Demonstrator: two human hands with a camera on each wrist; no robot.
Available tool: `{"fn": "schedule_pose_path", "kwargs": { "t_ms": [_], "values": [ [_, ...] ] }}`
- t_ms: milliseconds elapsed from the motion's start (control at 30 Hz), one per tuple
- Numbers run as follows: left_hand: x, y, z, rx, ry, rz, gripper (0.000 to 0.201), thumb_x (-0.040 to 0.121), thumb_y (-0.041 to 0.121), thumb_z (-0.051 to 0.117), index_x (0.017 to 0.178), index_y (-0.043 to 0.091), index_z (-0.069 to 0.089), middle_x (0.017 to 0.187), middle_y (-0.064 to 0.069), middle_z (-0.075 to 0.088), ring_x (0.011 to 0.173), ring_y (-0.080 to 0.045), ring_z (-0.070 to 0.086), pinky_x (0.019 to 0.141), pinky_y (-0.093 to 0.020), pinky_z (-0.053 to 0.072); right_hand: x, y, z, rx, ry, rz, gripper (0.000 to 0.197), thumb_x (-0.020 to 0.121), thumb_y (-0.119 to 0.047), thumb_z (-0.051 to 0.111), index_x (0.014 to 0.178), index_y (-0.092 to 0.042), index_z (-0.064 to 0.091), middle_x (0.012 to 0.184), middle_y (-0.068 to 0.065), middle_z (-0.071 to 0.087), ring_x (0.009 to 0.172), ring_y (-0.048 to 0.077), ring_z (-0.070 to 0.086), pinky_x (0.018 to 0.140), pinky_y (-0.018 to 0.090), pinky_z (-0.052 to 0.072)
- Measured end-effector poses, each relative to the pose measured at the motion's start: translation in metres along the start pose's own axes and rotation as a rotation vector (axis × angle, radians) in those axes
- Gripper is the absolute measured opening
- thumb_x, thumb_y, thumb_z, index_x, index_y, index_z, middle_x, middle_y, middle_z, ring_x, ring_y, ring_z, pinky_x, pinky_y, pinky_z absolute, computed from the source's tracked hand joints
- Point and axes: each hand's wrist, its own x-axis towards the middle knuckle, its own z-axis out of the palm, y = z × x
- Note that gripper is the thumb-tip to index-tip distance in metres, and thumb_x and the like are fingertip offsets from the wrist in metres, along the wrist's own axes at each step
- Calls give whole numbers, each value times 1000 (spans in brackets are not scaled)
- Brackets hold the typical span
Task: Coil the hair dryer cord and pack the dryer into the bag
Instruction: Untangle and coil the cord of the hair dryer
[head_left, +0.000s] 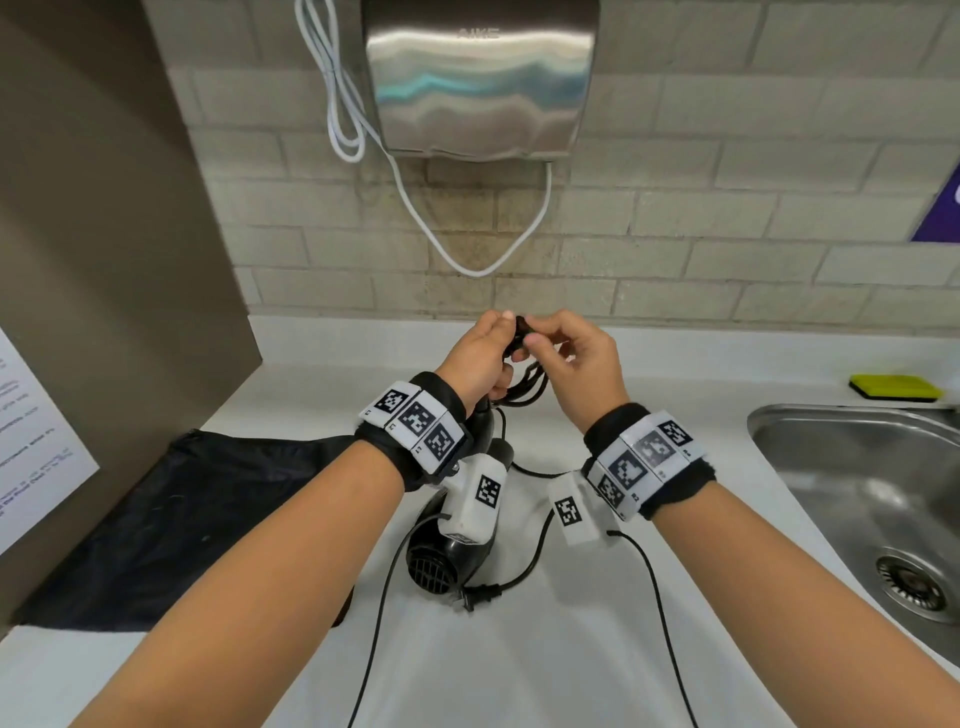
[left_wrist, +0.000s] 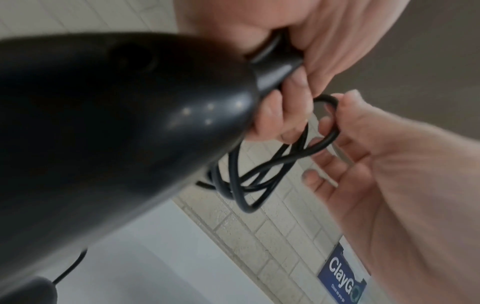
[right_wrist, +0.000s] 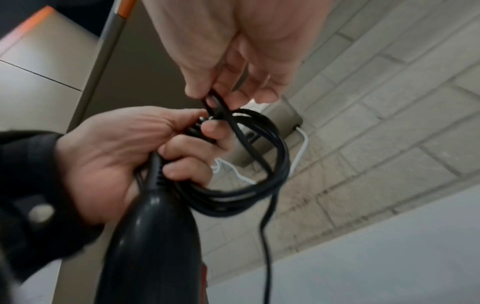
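The black hair dryer (head_left: 441, 556) hangs below my left hand (head_left: 480, 358), its grille end near the white counter. My left hand grips the top of the dryer's handle (right_wrist: 153, 176) together with several loops of the black cord (right_wrist: 246, 191). My right hand (head_left: 576, 358) pinches a strand of the cord (right_wrist: 213, 100) between thumb and forefinger, right against the left hand's fingertips. The remaining cord trails down to the counter, ending in the plug (head_left: 475, 596) beside the dryer. The black bag (head_left: 171, 519) lies flat on the counter at the left.
A steel sink (head_left: 878, 499) is set into the counter at the right, with a yellow sponge (head_left: 896, 387) behind it. A steel hand dryer (head_left: 480, 78) with white cable hangs on the tiled wall ahead. A brown panel with a paper notice (head_left: 31, 441) stands at left.
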Motion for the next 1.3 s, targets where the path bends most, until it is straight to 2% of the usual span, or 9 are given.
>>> {"fn": "schedule_pose_path", "kwargs": {
  "t_ms": [233, 400, 533, 700, 833, 900, 1000, 1167, 1300],
  "values": [
    [-4, 4, -8, 4, -67, -17, 28, 103, 31, 26, 90, 21, 49, 65, 0, 41, 35, -5, 25, 39, -20, 23, -3, 10, -2, -81, -34, -53, 38, 69, -5, 76, 76, -30, 48, 79, -9, 43, 68, -6, 42, 67, 7, 34],
    [-10, 6, -13, 53, -126, -23, 21, 100, 27, 35, 88, 19, 51, 68, -3, 45, 34, -4, 24, 38, -18, 21, 3, 11, -13, -121, -327, 45, 48, 77, -18, 72, 118, -21, 47, 115, -8, 54, 110, 8, 50, 94, 14, 35],
    [-12, 6, -14, 81, -171, -7, 22, 100, 17, 36, 82, 17, 47, 67, -6, 44, 33, -3, 27, 35, -15, 22, 5, 12, -16, 25, -589, 190, 24, 87, -11, 60, 104, -27, 57, 85, -4, 61, 82, 9, 59, 86, 26, 46],
    [-13, 6, -16, 75, -153, -3, 22, 99, 12, 38, 81, 17, 50, 56, 2, 43, 34, -4, 26, 35, -15, 21, 1, 14, -17, 58, -584, 216, 9, 80, -31, 55, 80, -34, 63, 66, -4, 48, 59, 3, 44, 62, 16, 37],
    [-13, 7, -21, 51, -165, -16, 22, 99, 13, 38, 81, 16, 50, 49, 9, 42, 34, -3, 25, 34, -15, 20, 1, 17, -19, 124, -497, 303, 32, 75, -21, 43, 91, -2, 62, 60, 4, 51, 58, 3, 45, 54, 10, 33],
    [-13, 7, -26, 41, -160, -23, 22, 99, 13, 36, 82, 15, 49, 47, 10, 43, 33, -3, 24, 34, -15, 20, 5, 18, -24, 133, -467, 343, 35, 67, -7, 42, 94, -3, 64, 59, 17, 55, 62, 13, 43, 56, 18, 31],
    [-13, 8, -29, 77, -161, -30, 21, 99, 11, 36, 82, 15, 48, 46, 11, 43, 32, -3, 23, 34, -15, 19, 9, 16, -30, -75, -508, 308, 30, 84, 8, 40, 91, -8, 64, 59, -3, 54, 54, -2, 45, 61, 15, 34],
    [-11, 9, -23, 210, -177, -55, 14, 99, 14, 37, 90, 16, 48, 61, 0, 39, 32, -3, 23, 35, -15, 18, 25, 11, -32, -456, -506, 187, 23, 95, -13, 43, 89, -5, 65, 66, -5, 50, 66, 11, 45, 57, 11, 32],
    [-9, 11, -21, 270, -211, -98, 23, 99, 18, 39, 122, 20, 43, 65, 1, 39, 34, -3, 22, 39, -17, 18, 34, 3, -29, -562, -314, 121, 26, 96, -15, 42, 96, 1, 63, 79, 8, 62, 70, 15, 49, 64, 21, 35]
  ]
}}
